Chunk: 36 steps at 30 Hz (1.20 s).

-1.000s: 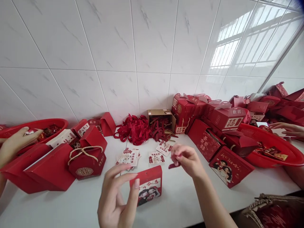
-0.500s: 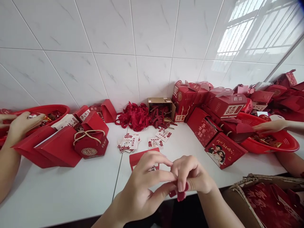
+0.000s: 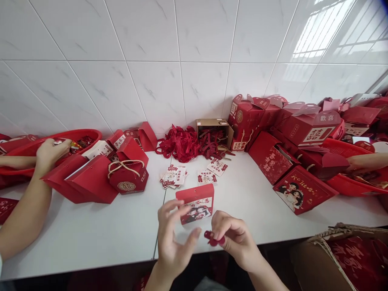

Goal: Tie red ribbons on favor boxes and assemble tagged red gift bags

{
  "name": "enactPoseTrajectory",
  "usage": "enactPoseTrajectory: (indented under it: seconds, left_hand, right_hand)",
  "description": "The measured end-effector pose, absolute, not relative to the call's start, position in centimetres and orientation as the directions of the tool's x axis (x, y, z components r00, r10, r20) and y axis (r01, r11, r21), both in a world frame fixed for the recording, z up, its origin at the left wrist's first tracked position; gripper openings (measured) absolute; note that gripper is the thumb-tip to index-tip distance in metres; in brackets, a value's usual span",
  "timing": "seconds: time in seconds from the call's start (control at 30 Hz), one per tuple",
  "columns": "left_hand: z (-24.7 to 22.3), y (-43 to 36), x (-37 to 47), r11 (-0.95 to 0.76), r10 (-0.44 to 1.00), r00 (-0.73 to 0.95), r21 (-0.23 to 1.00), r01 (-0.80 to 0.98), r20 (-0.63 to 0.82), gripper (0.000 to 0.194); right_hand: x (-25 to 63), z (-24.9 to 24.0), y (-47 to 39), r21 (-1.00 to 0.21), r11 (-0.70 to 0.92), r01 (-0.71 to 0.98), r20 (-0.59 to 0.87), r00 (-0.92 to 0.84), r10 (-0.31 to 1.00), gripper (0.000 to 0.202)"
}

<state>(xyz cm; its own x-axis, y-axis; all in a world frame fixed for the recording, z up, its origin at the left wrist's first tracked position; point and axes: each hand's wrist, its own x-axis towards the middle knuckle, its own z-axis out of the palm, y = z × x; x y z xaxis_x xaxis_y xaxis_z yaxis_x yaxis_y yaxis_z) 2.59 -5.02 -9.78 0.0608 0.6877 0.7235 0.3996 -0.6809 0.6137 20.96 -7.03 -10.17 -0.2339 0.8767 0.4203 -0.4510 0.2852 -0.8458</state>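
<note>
My right hand (image 3: 235,238) pinches a dark red looped ribbon (image 3: 214,239) between thumb and fingers, near the table's front edge. Just left of it, my left hand (image 3: 175,232) is open, its fingers spread and slightly blurred, holding nothing. Behind my hands a red box (image 3: 195,194) with a printed couple stands on the white table; my left fingers cover part of its left side. Farther back lie a stack of printed cards (image 3: 174,176) and a few loose cards (image 3: 217,166). A heap of red ribbons (image 3: 182,143) rests against the wall.
An open cardboard box (image 3: 216,122) holds more ribbons, scissors beside it. Red gift boxes stand left (image 3: 91,178) and right (image 3: 303,190). Other people's hands reach into red baskets at the left (image 3: 18,151) and right (image 3: 341,147). A carton (image 3: 312,246) sits at lower right.
My left hand has let go of the ribbon and moved left, its fingers spreading. My right hand keeps the ribbon. The printed box shows more fully as the view shifts.
</note>
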Motion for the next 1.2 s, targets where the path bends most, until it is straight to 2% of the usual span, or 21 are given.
enactPoseTrajectory:
  seconds: [0.1,0.17,0.23,0.3,0.43,0.47,0.63,0.87,1.0,1.07,1.13,1.2]
  left_hand:
    - [-10.5,-3.0,1.7,-0.42,0.854,-0.135,0.818,0.393,0.503,0.061]
    - [-10.3,-1.7,1.4,-0.321,0.93,-0.077,0.899,0.298,0.358,0.071]
    - [-9.7,-0.8,1.3,-0.309,0.95,0.015,0.925,0.223,0.313,0.08]
    - [-9.3,-0.3,1.4,-0.356,0.934,0.071,0.907,0.226,0.349,0.074]
    - [-9.4,0.3,1.4,-0.43,0.899,0.206,0.865,0.258,0.385,0.016]
    - [-9.7,0.4,1.4,-0.431,0.898,0.219,0.866,0.253,0.382,0.008]
    - [-10.7,0.3,1.8,-0.424,0.904,0.162,0.879,0.218,0.396,0.017]
    - [-10.9,-0.2,2.3,-0.427,0.904,0.119,0.886,0.181,0.412,0.017]
    - [-11.2,-0.3,2.1,-0.462,0.886,0.136,0.87,0.172,0.444,0.017]
    - [-11.5,-0.4,2.2,-0.486,0.873,0.15,0.856,0.174,0.465,0.014]
    - [-12.0,-0.5,2.4,-0.502,0.865,0.14,0.843,0.193,0.483,0.014]
    - [-12.6,-0.6,3.0,-0.505,0.862,0.08,0.832,0.231,0.501,0.031]
  right_hand:
    - [21.7,-12.0,-6.0,-0.867,0.309,-0.39,0.367,-0.083,0.926,0.007]
    - [22.1,-12.9,-5.0,-0.897,0.337,-0.286,0.348,0.013,0.937,0.005]
    - [22.1,-13.2,-4.0,-0.919,0.331,-0.216,0.335,0.018,0.942,0.006]
    - [21.7,-13.1,-3.0,-0.926,0.306,-0.22,0.322,-0.043,0.946,0.006]
    - [20.6,-12.6,-1.8,-0.927,0.322,-0.191,0.342,-0.078,0.937,0.007]
    - [20.3,-12.6,-1.7,-0.928,0.335,-0.163,0.348,-0.065,0.935,0.007]
    - [19.2,-13.0,-1.6,-0.939,0.335,-0.08,0.336,0.002,0.942,0.011]
    - [18.1,-13.0,-1.6,-0.935,0.353,-0.03,0.349,0.106,0.931,0.01]
    - [18.0,-13.0,-1.1,-0.854,0.504,0.128,0.52,0.182,0.835,0.01]
    - [18.2,-13.0,-0.7,-0.825,0.55,0.134,0.566,0.186,0.803,0.031]
    - [18.4,-12.9,-0.3,-0.858,0.509,0.064,0.513,0.145,0.846,0.043]
    - [18.4,-12.8,-0.2,-0.899,0.438,0.021,0.437,0.134,0.889,0.031]
